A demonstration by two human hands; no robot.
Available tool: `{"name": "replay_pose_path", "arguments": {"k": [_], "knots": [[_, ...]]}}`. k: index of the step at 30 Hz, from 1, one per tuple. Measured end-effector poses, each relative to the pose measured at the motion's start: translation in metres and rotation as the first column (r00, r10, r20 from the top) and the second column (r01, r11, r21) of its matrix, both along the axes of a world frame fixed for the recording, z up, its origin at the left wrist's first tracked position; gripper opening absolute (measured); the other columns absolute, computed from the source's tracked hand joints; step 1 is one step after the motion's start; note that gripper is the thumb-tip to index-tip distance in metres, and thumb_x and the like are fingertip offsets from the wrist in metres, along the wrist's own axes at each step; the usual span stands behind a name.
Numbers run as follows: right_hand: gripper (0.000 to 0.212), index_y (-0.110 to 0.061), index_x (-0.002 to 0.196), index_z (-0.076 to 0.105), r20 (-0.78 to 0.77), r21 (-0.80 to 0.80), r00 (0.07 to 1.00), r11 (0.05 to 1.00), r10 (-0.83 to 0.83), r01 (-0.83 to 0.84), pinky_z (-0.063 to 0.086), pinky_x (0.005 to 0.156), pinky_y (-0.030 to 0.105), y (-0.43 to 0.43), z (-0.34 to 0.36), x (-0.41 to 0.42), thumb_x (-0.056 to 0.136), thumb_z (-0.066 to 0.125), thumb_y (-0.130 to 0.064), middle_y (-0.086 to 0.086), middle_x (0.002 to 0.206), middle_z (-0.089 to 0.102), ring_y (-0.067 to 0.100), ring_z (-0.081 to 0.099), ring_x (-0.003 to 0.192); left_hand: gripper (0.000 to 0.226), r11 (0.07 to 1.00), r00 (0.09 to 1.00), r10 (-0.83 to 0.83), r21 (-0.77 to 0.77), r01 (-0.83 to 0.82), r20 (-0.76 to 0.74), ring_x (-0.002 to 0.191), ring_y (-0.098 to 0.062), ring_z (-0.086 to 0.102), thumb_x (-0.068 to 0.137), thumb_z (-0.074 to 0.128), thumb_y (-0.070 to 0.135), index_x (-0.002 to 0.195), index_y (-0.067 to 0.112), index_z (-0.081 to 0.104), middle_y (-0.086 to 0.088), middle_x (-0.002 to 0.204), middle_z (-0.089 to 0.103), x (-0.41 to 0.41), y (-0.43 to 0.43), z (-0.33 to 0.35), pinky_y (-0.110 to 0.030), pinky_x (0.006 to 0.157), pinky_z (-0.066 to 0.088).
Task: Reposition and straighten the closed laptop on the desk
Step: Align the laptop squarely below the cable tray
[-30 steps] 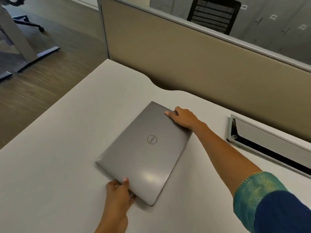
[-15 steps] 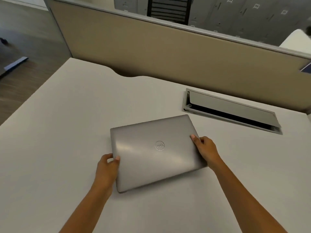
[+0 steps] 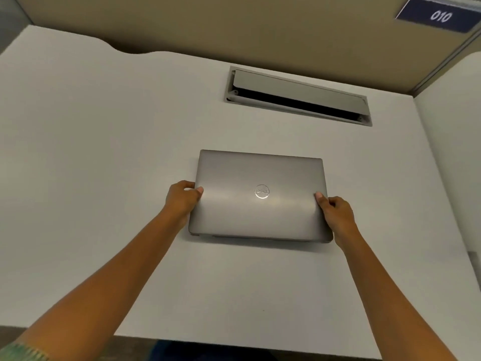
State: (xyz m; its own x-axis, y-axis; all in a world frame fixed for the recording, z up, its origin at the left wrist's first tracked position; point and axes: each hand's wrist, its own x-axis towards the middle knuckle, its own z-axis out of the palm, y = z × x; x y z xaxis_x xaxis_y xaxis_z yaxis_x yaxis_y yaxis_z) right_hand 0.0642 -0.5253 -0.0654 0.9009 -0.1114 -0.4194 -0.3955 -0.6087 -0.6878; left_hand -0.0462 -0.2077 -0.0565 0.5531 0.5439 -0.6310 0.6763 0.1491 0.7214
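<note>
A closed grey laptop (image 3: 260, 196) with a round logo on its lid lies flat on the white desk (image 3: 104, 152), its long edges nearly parallel to the desk's front edge. My left hand (image 3: 182, 198) grips its left edge, thumb on the lid. My right hand (image 3: 335, 212) grips its right edge in the same way. Both forearms reach in from the bottom of the head view.
A cable hatch (image 3: 299, 96) with its flap raised is set into the desk behind the laptop. A beige partition (image 3: 234, 24) runs along the back, with a blue "010" sign (image 3: 440, 15) at the top right. A second desk (image 3: 453, 152) adjoins on the right.
The laptop has turned from a diagonal lie to almost square with the desk front and shifted right, in front of the hatch. My hands moved from its corners to its two side edges.
</note>
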Motion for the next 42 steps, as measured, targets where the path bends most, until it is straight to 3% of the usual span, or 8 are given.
{"name": "replay_pose_path", "arguments": {"k": [6, 10, 17, 22, 27, 32, 38, 42], "knots": [[0.044, -0.006, 0.081, 0.055, -0.029, -0.028, 0.998, 0.998, 0.050, -0.051, 0.037, 0.068, 0.033, -0.038, -0.003, -0.013, 0.089, 0.056, -0.049, 0.002, 0.074, 0.053, 0.024, 0.050, 0.078, 0.039, 0.997, 0.999, -0.032, 0.063, 0.033, -0.024, 0.111, -0.034, 0.059, 0.089, 0.065, 0.022, 0.124, 0.006, 0.060, -0.016, 0.126, 0.062, -0.004, -0.029, -0.005, -0.046, 0.101, 0.049], [0.041, -0.011, 0.070, 0.053, -0.043, -0.042, 0.997, 0.997, 0.058, -0.060, 0.036, 0.060, 0.030, -0.050, -0.003, -0.016, 0.089, 0.058, -0.047, 0.001, 0.070, 0.053, 0.022, 0.049, 0.073, 0.042, 0.991, 0.998, -0.051, 0.124, 0.056, -0.047, 0.113, -0.034, 0.061, 0.084, 0.071, 0.021, 0.123, 0.005, 0.063, -0.015, 0.125, 0.065, -0.003, -0.036, -0.004, -0.046, 0.102, 0.049], [0.055, 0.007, 0.096, 0.063, -0.019, -0.048, 0.999, 0.998, 0.027, -0.028, 0.041, 0.072, 0.034, -0.051, -0.005, 0.001, 0.088, 0.059, -0.047, 0.012, 0.087, 0.061, 0.025, 0.053, 0.080, 0.038, 0.980, 0.996, -0.070, 0.182, 0.078, -0.050, 0.105, -0.032, 0.065, 0.082, 0.073, 0.022, 0.115, 0.004, 0.069, -0.014, 0.118, 0.069, 0.013, -0.037, -0.007, -0.043, 0.097, 0.053], [0.052, 0.004, 0.093, 0.064, 0.003, -0.089, 0.999, 0.995, 0.053, -0.053, 0.041, 0.072, 0.033, -0.044, -0.004, 0.013, 0.088, 0.059, -0.048, 0.011, 0.087, 0.062, 0.025, 0.054, 0.080, 0.040, 0.980, 0.997, -0.069, 0.186, 0.073, -0.026, 0.106, -0.032, 0.065, 0.081, 0.075, 0.021, 0.116, 0.004, 0.068, -0.015, 0.119, 0.069, 0.023, -0.033, -0.012, -0.043, 0.098, 0.053], [0.045, -0.005, 0.076, 0.056, -0.010, -0.138, 0.996, 0.987, 0.086, -0.087, 0.038, 0.069, 0.033, -0.042, 0.000, 0.023, 0.087, 0.059, -0.048, 0.014, 0.079, 0.056, 0.025, 0.049, 0.073, 0.041, 0.965, 0.993, -0.109, 0.233, 0.117, -0.046, 0.106, -0.032, 0.066, 0.080, 0.075, 0.025, 0.116, 0.006, 0.069, -0.013, 0.119, 0.070, 0.030, -0.028, -0.012, -0.044, 0.098, 0.052], [0.060, 0.013, 0.088, 0.064, -0.016, -0.154, 0.997, 0.985, 0.073, -0.075, 0.041, 0.072, 0.033, -0.043, 0.002, 0.027, 0.084, 0.064, -0.047, 0.020, 0.086, 0.064, 0.025, 0.052, 0.076, 0.041, 0.943, 0.985, -0.161, 0.285, 0.174, -0.067, 0.104, -0.031, 0.068, 0.079, 0.075, 0.030, 0.115, 0.008, 0.070, -0.012, 0.117, 0.072, 0.031, -0.024, -0.015, -0.043, 0.097, 0.053], [0.042, -0.007, 0.074, 0.066, -0.058, -0.094, 0.998, 0.995, 0.015, -0.020, 0.046, 0.075, 0.034, -0.044, 0.009, 0.030, 0.078, 0.071, -0.048, 0.007, 0.080, 0.065, 0.027, 0.060, 0.083, 0.039, 0.917, 0.967, -0.234, 0.308, 0.253, -0.099, 0.095, -0.031, 0.070, 0.078, 0.076, 0.031, 0.111, 0.010, 0.072, -0.013, 0.109, 0.074, 0.033, -0.019, -0.013, -0.043, 0.092, 0.055], [0.030, -0.017, 0.083, 0.062, 0.008, 0.053, 0.983, 0.982, -0.184, 0.184, 0.055, 0.087, 0.044, -0.046, 0.013, 0.009, 0.083, 0.066, -0.047, 0.001, 0.082, 0.065, 0.026, 0.065, 0.084, 0.057, 0.812, 0.928, -0.330, 0.450, 0.372, -0.173, 0.117, -0.029, 0.061, 0.083, 0.069, 0.037, 0.134, 0.015, 0.054, -0.007, 0.128, 0.065, 0.039, -0.019, -0.004, -0.040, 0.099, 0.046]]}}
